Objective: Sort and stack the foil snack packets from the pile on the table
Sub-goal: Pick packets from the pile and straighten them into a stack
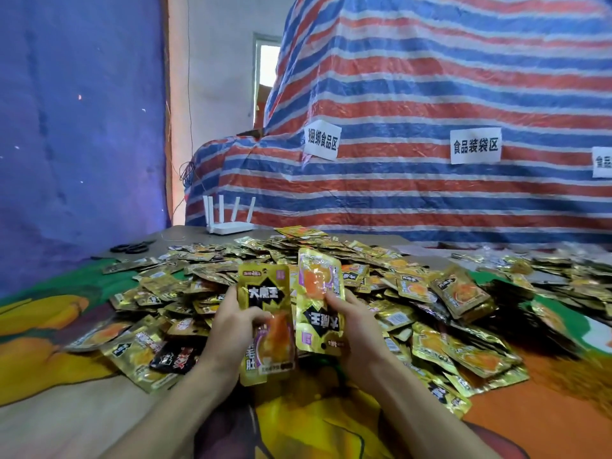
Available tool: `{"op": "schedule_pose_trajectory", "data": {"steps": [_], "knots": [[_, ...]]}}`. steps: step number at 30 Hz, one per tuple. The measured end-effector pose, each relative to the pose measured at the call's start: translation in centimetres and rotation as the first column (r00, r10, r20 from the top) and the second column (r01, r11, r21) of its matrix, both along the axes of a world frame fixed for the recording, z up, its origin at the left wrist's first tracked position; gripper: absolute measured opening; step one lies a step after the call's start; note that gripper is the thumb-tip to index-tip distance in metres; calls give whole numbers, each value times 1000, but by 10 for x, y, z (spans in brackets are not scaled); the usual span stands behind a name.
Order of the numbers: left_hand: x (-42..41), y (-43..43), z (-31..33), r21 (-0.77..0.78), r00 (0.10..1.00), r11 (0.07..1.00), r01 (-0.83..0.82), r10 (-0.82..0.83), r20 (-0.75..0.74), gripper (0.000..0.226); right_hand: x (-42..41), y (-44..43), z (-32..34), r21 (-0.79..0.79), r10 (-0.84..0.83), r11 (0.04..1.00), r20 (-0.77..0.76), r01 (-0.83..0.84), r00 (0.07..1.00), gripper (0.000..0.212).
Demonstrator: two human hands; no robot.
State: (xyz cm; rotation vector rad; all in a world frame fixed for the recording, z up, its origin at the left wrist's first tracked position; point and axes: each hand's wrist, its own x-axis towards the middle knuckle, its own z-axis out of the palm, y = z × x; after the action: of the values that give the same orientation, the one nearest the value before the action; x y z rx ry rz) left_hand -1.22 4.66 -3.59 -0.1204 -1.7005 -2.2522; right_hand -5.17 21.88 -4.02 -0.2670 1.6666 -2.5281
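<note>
In my view: blue sheet wall (pixel 82 127), left; pale wall (pixel 218 77) with a daylit opening (pixel 267 66) behind; striped red-blue-white tarpaulin (pixel 430 77), right, bearing white paper labels (pixel 475 145); white router (pixel 228 226), antennas upright, at the table's (pixel 185 234) far edge; black scissors (pixel 132 248) near its far left corner.

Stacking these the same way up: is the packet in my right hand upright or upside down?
Upside down. The black lettering on the right-hand packet reads inverted, unlike the left-hand packet.
</note>
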Motion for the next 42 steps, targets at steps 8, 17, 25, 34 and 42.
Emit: {"op": "schedule_pose_trajectory", "data": {"steps": [8, 17, 25, 34, 42], "knots": [[0, -21, 5, 267, 953, 916, 301, -278, -120, 44, 5, 0, -1, -20, -327, 945, -156, 328, 932, 57], [1, 10, -9, 23, 980, 994, 110, -104, -172, 38, 26, -16, -8, 215, -51, 967, -353, 134, 934, 34], [6, 19, -22, -446, 994, 890, 98, -113, -8, 29, 27, -21, -19, 335, 29, 934, -410, 121, 911, 42], [15, 19, -18, -441, 979, 893, 88, -159, -126, 49, 25, -8, -9, 285, 36, 951, -483, 118, 875, 39], [16, 21, -20, -324, 958, 915, 240, -277, -72, 34, 41, -7, -2, 466, 29, 863, -430, 195, 902, 46]]}}
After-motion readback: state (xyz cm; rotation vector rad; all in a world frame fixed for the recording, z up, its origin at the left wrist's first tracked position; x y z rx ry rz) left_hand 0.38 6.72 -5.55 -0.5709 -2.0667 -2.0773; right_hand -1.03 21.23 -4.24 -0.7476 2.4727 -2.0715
